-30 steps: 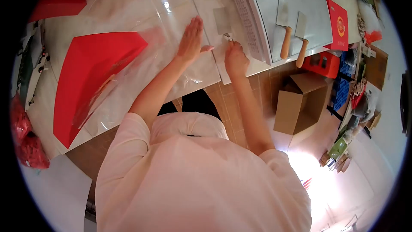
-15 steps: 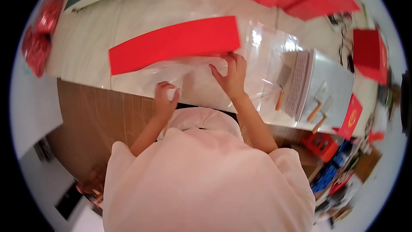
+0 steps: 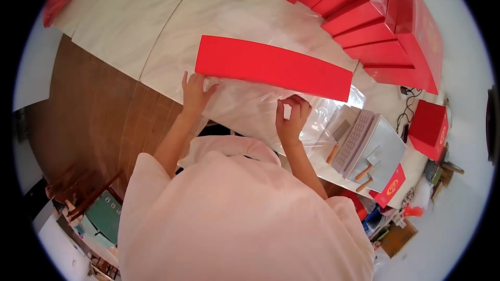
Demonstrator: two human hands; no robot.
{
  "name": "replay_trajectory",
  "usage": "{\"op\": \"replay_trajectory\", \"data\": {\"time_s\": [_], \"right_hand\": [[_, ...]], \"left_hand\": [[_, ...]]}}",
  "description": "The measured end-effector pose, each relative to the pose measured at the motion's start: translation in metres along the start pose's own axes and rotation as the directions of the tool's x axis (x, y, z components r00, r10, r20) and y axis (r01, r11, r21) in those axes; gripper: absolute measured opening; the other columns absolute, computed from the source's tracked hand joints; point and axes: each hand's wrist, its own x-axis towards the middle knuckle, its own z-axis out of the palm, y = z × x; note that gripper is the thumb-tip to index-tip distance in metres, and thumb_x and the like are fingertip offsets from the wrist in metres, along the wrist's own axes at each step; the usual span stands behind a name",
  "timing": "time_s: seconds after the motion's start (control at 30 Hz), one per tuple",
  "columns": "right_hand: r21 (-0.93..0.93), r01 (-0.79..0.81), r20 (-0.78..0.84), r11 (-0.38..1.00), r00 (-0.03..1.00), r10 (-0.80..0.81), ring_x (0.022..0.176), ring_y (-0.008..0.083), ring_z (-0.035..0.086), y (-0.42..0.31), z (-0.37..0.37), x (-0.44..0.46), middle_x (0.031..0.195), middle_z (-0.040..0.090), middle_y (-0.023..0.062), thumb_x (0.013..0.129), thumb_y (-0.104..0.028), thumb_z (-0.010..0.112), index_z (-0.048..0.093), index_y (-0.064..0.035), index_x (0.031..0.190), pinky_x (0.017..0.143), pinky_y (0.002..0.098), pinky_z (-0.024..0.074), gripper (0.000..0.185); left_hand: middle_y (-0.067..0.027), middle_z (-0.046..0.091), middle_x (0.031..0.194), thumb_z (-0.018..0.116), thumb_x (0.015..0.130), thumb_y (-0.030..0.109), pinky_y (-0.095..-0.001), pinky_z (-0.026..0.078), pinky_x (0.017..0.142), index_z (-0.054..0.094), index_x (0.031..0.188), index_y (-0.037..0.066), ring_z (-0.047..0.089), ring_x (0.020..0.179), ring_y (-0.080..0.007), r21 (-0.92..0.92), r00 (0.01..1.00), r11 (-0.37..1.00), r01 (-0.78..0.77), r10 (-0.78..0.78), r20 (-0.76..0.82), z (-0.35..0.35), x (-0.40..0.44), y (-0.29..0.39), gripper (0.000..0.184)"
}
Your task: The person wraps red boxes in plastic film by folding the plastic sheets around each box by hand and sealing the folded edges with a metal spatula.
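A long red box [image 3: 271, 67] lies on the pale table in front of me, with clear plastic film [image 3: 237, 93] spread along its near side. My left hand [image 3: 195, 96] is at the box's near left corner, thumb and fingers apart, touching the film or the box edge. Near the right half of the box, my right hand [image 3: 293, 117] has its fingers curled toward the thumb on the edge of the film. Some of the film under the box is hidden.
Several red boxes [image 3: 372, 26] stand in a row at the back right. To the right sit a grey-topped machine [image 3: 377, 145], scrapers with wooden handles [image 3: 364, 173], another red box [image 3: 429, 127] and a black cable [image 3: 405, 114]. The table [image 3: 120, 36] extends left.
The view has turned, and the red box now slants down to the right. My left hand has reached up to its left corner. My right hand has come back from the box edge, its fingers curled.
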Motion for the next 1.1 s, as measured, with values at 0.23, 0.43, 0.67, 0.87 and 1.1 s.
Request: {"op": "replay_trajectory", "data": {"time_s": [0.23,0.43,0.67,0.87,1.1], "right_hand": [[0.069,-0.025,-0.158,0.997,0.987,0.035,0.084,0.0273,0.056,-0.028,-0.081,0.086,0.091,0.058,0.0131,0.078,0.001,0.067,0.057,-0.0042,0.087,0.076,0.0339,0.0450,0.014],[0.159,-0.183,0.422,0.970,0.901,0.101,0.076,0.0202,0.057,0.010,-0.055,0.218,0.084,0.063,0.0084,0.088,-0.010,0.062,0.060,-0.0025,0.104,0.070,0.0304,0.0458,0.018],[-0.166,0.000,0.836,0.986,0.531,0.141,0.086,0.0274,0.064,0.136,0.074,0.284,0.091,0.067,0.0113,0.087,-0.021,0.064,0.061,-0.0043,0.109,0.075,0.0382,0.0498,0.028],[-0.248,0.364,0.878,0.898,0.476,0.050,0.113,0.0301,0.056,0.228,0.159,0.272,0.124,0.056,0.0157,0.082,-0.027,0.069,0.052,-0.0056,0.123,0.091,0.0418,0.0479,0.049],[-0.354,0.219,0.865,0.909,0.447,0.228,0.107,0.0301,0.059,0.302,0.197,0.246,0.116,0.061,0.0129,0.082,-0.032,0.069,0.055,-0.0059,0.115,0.088,0.0418,0.0487,0.045]], "left_hand": [[-0.0009,0.061,0.079,0.070,0.071,0.005,-0.0378,0.047,0.081,0.067,0.083,0.010,0.059,0.079,-0.0205,-0.094,0.902,0.898,-0.430,0.423,-0.086,-0.052,-0.007,0.018,0.013],[-0.0006,0.057,0.080,0.067,0.067,0.011,-0.0327,0.047,0.077,0.064,0.083,0.011,0.058,0.082,-0.0196,0.012,0.662,0.673,-0.740,0.730,-0.171,-0.129,0.057,0.110,0.016],[-0.0034,0.059,0.092,0.064,0.074,0.015,-0.0358,0.047,0.085,0.060,0.087,0.010,0.059,0.088,-0.0179,0.016,0.753,0.755,-0.655,0.655,-0.058,-0.097,0.102,0.186,0.015],[-0.0028,0.057,0.086,0.064,0.073,0.014,-0.0342,0.047,0.084,0.057,0.086,0.010,0.058,0.085,-0.0170,0.014,0.803,0.803,-0.595,0.596,-0.019,-0.080,0.130,0.168,0.015],[-0.0030,0.058,0.088,0.063,0.077,0.015,-0.0311,0.046,0.073,0.058,0.091,0.008,0.056,0.082,-0.0165,-0.262,0.736,0.766,-0.587,0.640,0.220,-0.080,0.146,0.155,0.017]]}}
